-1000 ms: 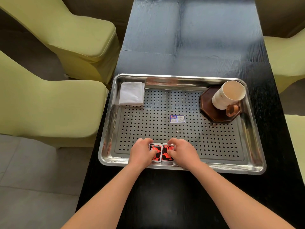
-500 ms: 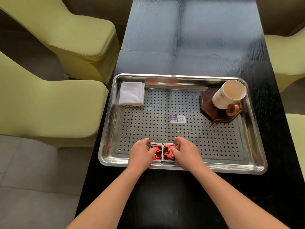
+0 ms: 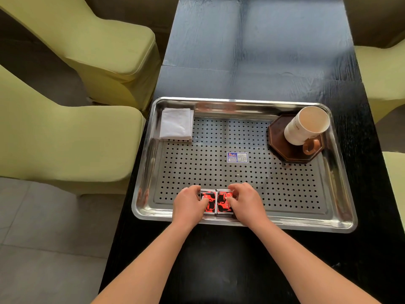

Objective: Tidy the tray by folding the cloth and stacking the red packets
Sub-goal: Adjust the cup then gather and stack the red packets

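My left hand curls round the outer edge of the left packet, thumb on its face. My right hand pinches the right packet from the opposite side. The two red packets lie flat, side by side and touching along their long edges. They sit directly between my hands at the near rim of the tray, long axes pointing away from me. Each hand is on its own packet, so neither is nearer. To stack them, I judge, one must be lifted and carried sideways over its neighbour. I count two packet faces; whether more lie beneath I cannot tell.

Farther out on the tray are one white cloth, already folded, in the far left corner, one mug on one dark octagonal coaster in the far right corner, and one small label mid-tray. The tray rests on a black table. Two yellow-green chairs stand left, with parts of two more right.
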### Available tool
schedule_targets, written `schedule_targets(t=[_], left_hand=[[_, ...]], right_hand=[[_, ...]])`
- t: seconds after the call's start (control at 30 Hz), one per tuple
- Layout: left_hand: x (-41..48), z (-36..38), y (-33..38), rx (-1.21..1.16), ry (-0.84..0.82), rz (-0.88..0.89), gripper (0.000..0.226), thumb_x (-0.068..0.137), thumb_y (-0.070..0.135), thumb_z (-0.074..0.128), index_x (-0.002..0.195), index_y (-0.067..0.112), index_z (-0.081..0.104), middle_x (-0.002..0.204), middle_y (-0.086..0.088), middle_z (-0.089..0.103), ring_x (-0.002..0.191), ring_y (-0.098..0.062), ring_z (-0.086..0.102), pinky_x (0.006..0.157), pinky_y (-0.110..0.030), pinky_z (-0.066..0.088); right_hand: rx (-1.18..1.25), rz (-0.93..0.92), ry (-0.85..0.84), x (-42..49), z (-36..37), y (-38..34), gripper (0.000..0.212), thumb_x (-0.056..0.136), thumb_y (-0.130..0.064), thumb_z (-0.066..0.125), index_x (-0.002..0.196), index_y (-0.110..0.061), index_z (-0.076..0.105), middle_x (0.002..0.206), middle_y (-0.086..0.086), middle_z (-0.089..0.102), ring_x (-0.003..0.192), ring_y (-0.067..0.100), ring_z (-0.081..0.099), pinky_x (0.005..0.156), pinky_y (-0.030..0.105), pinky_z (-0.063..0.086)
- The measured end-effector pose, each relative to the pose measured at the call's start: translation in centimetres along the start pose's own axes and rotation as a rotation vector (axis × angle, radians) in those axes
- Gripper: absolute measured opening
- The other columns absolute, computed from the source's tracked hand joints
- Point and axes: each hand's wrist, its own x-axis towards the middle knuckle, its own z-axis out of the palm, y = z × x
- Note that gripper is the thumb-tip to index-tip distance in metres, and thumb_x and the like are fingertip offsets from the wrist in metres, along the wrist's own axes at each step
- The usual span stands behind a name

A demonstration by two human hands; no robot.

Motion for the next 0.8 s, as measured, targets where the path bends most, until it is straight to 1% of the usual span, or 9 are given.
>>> schedule_targets(t=[0.17,0.27,0.37,0.43,0.5,0.57,0.63,0.73,0.8], left_hand=[[0.1,-0.1,0.2,-0.022,0.021,-0.027,0.037,0.087,0.026,0.070,0.123,0.019,0.065,0.101,-0.001,0.069,0.090,-0.013,0.057,0.077,-0.025,0.042],[0.0,-0.3,0.2,-0.028,0.016,-0.028,0.039,0.087,0.026,0.070,0.125,0.018,0.064,0.102,-0.001,0.070,0.095,-0.015,0.060,0.079,-0.025,0.042],[-0.1,-0.5,0.4,-0.021,0.018,-0.014,0.036,0.088,0.027,0.068,0.122,0.017,0.065,0.096,0.002,0.068,0.090,-0.014,0.058,0.076,-0.025,0.040],[-0.4,-0.7,0.6,-0.005,0.015,-0.014,0.027,0.089,0.028,0.065,0.113,0.017,0.067,0.093,0.002,0.068,0.087,-0.014,0.057,0.074,-0.027,0.042],[-0.6,-0.9,0.6,0.031,0.022,-0.025,0.013,0.089,0.027,0.060,0.094,0.016,0.065,0.087,0.001,0.067,0.084,-0.018,0.059,0.071,-0.031,0.047],[-0.8,-1.0,0.5,0.062,0.041,-0.031,0.010,0.088,0.025,0.058,0.086,0.015,0.060,0.085,0.000,0.066,0.082,-0.020,0.060,0.066,-0.030,0.044],[-1.1,-1.1,0.3,0.058,0.047,-0.028,0.006,0.089,0.023,0.057,0.090,0.019,0.062,0.088,-0.001,0.068,0.084,-0.019,0.061,0.068,-0.028,0.041],[-1.3,-1.0,0.4,0.045,0.035,-0.019,0.023,0.089,0.023,0.056,0.106,0.013,0.070,0.087,0.001,0.068,0.085,-0.018,0.061,0.073,-0.029,0.045],[-1.4,-1.0,0.4,0.042,0.031,-0.010,0.026,0.089,0.022,0.055,0.108,0.012,0.070,0.085,0.000,0.069,0.085,-0.018,0.062,0.076,-0.031,0.047]], right_hand=[[0.008,-0.009,0.017,0.0,0.1,-0.1,0.037,0.090,-0.016,0.067,0.127,-0.018,0.064,0.104,-0.003,0.057,0.095,0.013,0.056,0.087,0.027,0.045],[0.039,-0.009,0.056,-0.2,0.0,0.1,0.034,0.090,-0.017,0.068,0.124,-0.017,0.065,0.102,-0.002,0.060,0.092,0.013,0.058,0.088,0.028,0.048],[0.071,-0.002,0.086,-0.4,0.0,0.3,0.033,0.091,-0.019,0.069,0.123,-0.016,0.065,0.103,-0.003,0.063,0.090,0.010,0.058,0.085,0.024,0.047],[0.078,0.003,0.090,-0.5,0.0,0.3,0.032,0.091,-0.020,0.068,0.123,-0.016,0.065,0.104,-0.002,0.063,0.091,0.011,0.059,0.086,0.026,0.049],[0.073,0.005,0.098,-0.7,0.1,0.3,0.030,0.092,-0.021,0.067,0.122,-0.017,0.065,0.102,-0.003,0.062,0.092,0.011,0.059,0.086,0.028,0.050],[0.068,0.007,0.109,-0.8,0.2,0.3,0.029,0.092,-0.022,0.066,0.121,-0.018,0.065,0.100,-0.005,0.061,0.091,0.011,0.059,0.083,0.027,0.050],[0.062,0.007,0.105,-1.0,0.3,0.3,0.028,0.093,-0.023,0.065,0.120,-0.018,0.064,0.098,-0.005,0.061,0.090,0.011,0.058,0.082,0.027,0.050],[0.062,0.000,0.101,-1.1,0.6,0.4,0.028,0.093,-0.022,0.064,0.121,-0.017,0.065,0.096,-0.005,0.061,0.090,0.012,0.058,0.083,0.028,0.049],[0.067,-0.004,0.099,-1.1,0.7,0.5,0.028,0.093,-0.022,0.064,0.119,-0.016,0.065,0.095,-0.005,0.061,0.089,0.012,0.057,0.081,0.027,0.047]])
